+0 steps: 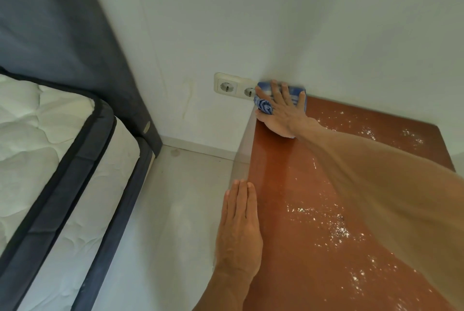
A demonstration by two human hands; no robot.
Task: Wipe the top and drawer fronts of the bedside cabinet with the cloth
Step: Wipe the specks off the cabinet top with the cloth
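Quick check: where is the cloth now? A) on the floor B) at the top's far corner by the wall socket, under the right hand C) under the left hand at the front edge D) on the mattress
B: the right hand presses the blue cloth on the cabinet top, far corner, beside the socket.

A double wall socket (pixel 234 88) sits on the white wall beside a quilted mattress (pixel 37 140).

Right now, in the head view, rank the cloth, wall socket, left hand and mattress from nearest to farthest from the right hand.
1. cloth, pressed under the right hand.
2. wall socket, just left of it.
3. left hand, by the cabinet's near left edge.
4. mattress, far left.
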